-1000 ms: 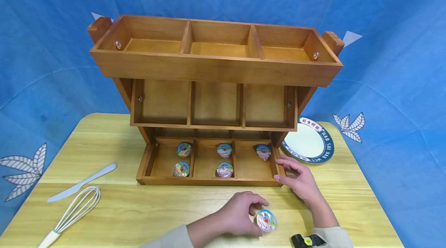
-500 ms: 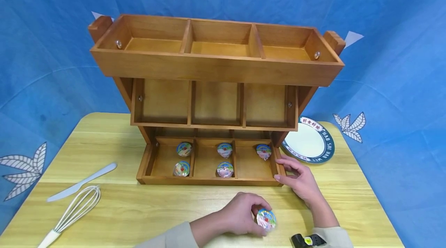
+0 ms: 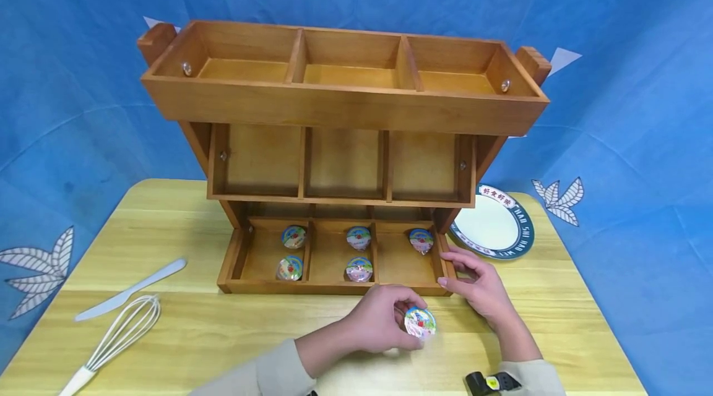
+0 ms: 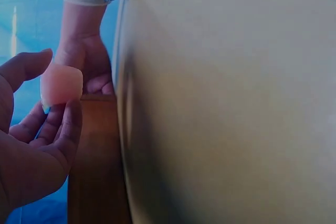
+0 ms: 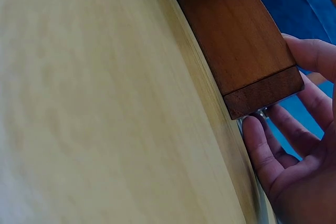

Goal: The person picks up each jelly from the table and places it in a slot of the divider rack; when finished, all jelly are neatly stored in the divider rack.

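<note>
My left hand (image 3: 379,320) pinches a jelly cup (image 3: 420,323) between thumb and fingers, in front of the wooden shelf. The cup's printed foil lid faces up in the head view; its pink body (image 4: 63,85) shows in the left wrist view. My right hand (image 3: 480,284) holds the right front corner of the bottom tray (image 3: 334,289), with thumb and fingers about the corner in the right wrist view. Two jelly cups sit in the tray's left compartment, two in the middle, and one jelly cup (image 3: 421,241) at the back of the right compartment.
Above the bottom tray are a tilted middle tray (image 3: 342,202) and a top tray (image 3: 345,102), each with three compartments. A plate (image 3: 520,241) with a dark green rim lies behind right. A white knife (image 3: 130,291) and a whisk (image 3: 122,334) lie at left.
My left hand has closed on the jelly cup and carried it away from me, toward the tray's front edge. The right hand stays at the corner.
</note>
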### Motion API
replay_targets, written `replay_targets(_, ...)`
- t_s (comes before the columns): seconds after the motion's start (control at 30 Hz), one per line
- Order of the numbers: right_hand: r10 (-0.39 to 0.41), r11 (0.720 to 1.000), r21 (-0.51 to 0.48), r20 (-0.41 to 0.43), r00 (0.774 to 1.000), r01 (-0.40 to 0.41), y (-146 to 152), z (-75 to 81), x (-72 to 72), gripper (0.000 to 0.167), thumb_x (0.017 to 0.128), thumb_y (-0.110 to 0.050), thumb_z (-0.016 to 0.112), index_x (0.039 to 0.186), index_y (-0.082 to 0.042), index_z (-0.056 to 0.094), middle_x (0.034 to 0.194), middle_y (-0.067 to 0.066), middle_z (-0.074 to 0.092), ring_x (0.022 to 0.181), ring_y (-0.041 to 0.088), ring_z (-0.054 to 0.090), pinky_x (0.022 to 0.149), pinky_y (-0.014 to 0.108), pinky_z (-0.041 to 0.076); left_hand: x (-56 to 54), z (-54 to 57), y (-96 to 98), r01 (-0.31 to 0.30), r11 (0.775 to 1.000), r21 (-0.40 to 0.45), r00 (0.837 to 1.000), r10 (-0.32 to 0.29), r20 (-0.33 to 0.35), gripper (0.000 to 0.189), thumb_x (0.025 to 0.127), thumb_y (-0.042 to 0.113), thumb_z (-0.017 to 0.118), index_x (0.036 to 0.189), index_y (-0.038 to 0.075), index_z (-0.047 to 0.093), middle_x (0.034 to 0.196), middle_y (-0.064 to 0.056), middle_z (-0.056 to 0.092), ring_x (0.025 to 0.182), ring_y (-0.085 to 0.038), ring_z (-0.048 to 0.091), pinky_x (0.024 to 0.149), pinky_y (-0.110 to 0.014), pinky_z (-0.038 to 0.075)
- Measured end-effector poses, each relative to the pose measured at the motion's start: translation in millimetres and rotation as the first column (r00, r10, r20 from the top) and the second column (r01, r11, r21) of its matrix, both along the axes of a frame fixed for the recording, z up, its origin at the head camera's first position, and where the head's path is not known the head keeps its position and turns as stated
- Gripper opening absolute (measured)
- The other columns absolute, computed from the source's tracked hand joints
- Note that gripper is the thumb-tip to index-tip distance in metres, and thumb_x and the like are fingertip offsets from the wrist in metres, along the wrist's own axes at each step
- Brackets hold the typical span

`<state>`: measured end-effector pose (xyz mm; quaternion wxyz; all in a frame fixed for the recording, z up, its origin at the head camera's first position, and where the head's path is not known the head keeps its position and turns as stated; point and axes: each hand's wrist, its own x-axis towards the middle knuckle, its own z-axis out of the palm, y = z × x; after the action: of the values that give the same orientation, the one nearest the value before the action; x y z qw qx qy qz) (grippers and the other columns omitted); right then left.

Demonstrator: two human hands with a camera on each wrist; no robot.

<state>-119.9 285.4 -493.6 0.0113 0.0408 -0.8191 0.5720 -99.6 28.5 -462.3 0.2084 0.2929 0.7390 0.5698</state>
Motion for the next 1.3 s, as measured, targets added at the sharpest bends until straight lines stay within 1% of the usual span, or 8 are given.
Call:
replay_targets(0.17, -0.002, 1.000, 0.011, 0.015, 1.000, 0.002, -1, 0.5, -1.0, 0.045, 0.083, -0.009, 0.081, 0.125, 0.001, 0.067, 0.146, 0.015, 0.049, 0.124, 0.034, 0.050, 0.096, 0.025, 0.047, -13.2, 9.9, 0.5, -0.046, 0.999, 0.024, 0.999, 0.047, -0.028, 0.051, 0.068, -0.001, 0.090, 0.115, 0.003, 0.070, 0.096, 0.009, 0.063, 0.078, -0.004, 0.062, 0.072, -0.023, 0.057)
replay_targets(0.37, 0.003, 1.000, 0.002, -0.003, 1.000, -0.003, -1, 2.1, 0.5, 0.044, 0.083, -0.006, 0.081, 0.124, 0.001, 0.067, 0.146, 0.017, 0.048, 0.126, 0.035, 0.049, 0.097, 0.025, 0.046, -33.8, 16.0, 8.7, -0.146, 0.988, 0.050, 0.986, 0.149, -0.072, 0.048, 0.069, 0.003, 0.091, 0.113, 0.005, 0.071, 0.096, 0.008, 0.064, 0.082, -0.007, 0.062, 0.071, -0.024, 0.057)
replay_targets(0.53, 0.007, 1.000, -0.007, -0.023, 1.000, -0.008, -3, 3.3, 2.3, 0.044, 0.083, -0.003, 0.081, 0.124, 0.002, 0.067, 0.145, 0.019, 0.049, 0.124, 0.030, 0.050, 0.097, 0.027, 0.047, -49.1, 17.0, 19.5, -0.242, 0.970, 0.036, 0.964, 0.245, -0.101, 0.050, 0.067, 0.008, 0.092, 0.113, 0.006, 0.072, 0.095, 0.008, 0.064, 0.082, -0.006, 0.061, 0.066, -0.022, 0.055)
replay_targets(0.7, -0.002, 1.000, -0.007, 0.000, 1.000, 0.002, -2, 2.8, 1.3, 0.044, 0.083, -0.006, 0.081, 0.124, 0.001, 0.067, 0.145, 0.017, 0.049, 0.122, 0.019, 0.052, 0.098, 0.027, 0.046, -60.6, 14.1, 32.9, -0.340, 0.939, -0.044, 0.934, 0.332, -0.132, 0.049, 0.065, 0.014, 0.094, 0.109, 0.010, 0.074, 0.086, 0.010, 0.064, 0.079, -0.005, 0.058, 0.065, -0.022, 0.051)
replay_targets(0.9, -0.002, 1.000, -0.008, 0.013, 1.000, 0.002, 0, 1.1, 0.3, 0.044, 0.084, -0.007, 0.081, 0.124, 0.001, 0.067, 0.146, 0.017, 0.048, 0.122, 0.010, 0.050, 0.100, 0.023, 0.044, -68.4, 5.6, 46.3, -0.402, 0.905, -0.141, 0.908, 0.375, -0.184, 0.046, 0.065, 0.018, 0.094, 0.107, 0.012, 0.075, 0.083, 0.012, 0.065, 0.076, -0.005, 0.057, 0.066, -0.022, 0.049)
replay_targets(1.0, -0.001, 1.000, -0.011, 0.010, 1.000, 0.001, 0, 0.8, 0.4, 0.044, 0.083, -0.007, 0.081, 0.124, 0.001, 0.067, 0.146, 0.017, 0.048, 0.121, 0.009, 0.051, 0.100, 0.023, 0.043, -71.2, 1.0, 51.0, -0.409, 0.893, -0.186, 0.906, 0.373, -0.200, 0.045, 0.065, 0.019, 0.094, 0.105, 0.012, 0.075, 0.085, 0.010, 0.067, 0.077, -0.007, 0.059, 0.069, -0.023, 0.050)
replay_targets(1.13, -0.003, 1.000, -0.006, 0.006, 1.000, 0.003, -1, 1.4, 0.1, 0.044, 0.083, -0.007, 0.081, 0.124, 0.001, 0.067, 0.145, 0.017, 0.049, 0.120, 0.010, 0.052, 0.098, 0.022, 0.044, -73.1, -1.5, 54.8, -0.389, 0.884, -0.262, 0.917, 0.344, -0.200, 0.049, 0.065, 0.022, 0.095, 0.108, 0.010, 0.075, 0.093, 0.005, 0.069, 0.087, -0.013, 0.062, 0.075, -0.026, 0.051)
replay_targets(1.3, 0.002, 1.000, -0.029, 0.005, 1.000, -0.002, -2, 3.1, 1.6, 0.044, 0.083, -0.004, 0.080, 0.124, 0.003, 0.066, 0.145, 0.019, 0.048, 0.122, 0.029, 0.051, 0.093, 0.022, 0.048, -74.7, -2.1, 57.9, -0.362, 0.878, -0.314, 0.931, 0.326, -0.162, 0.052, 0.063, 0.024, 0.096, 0.109, 0.009, 0.075, 0.096, 0.003, 0.069, 0.091, -0.015, 0.062, 0.077, -0.027, 0.052)
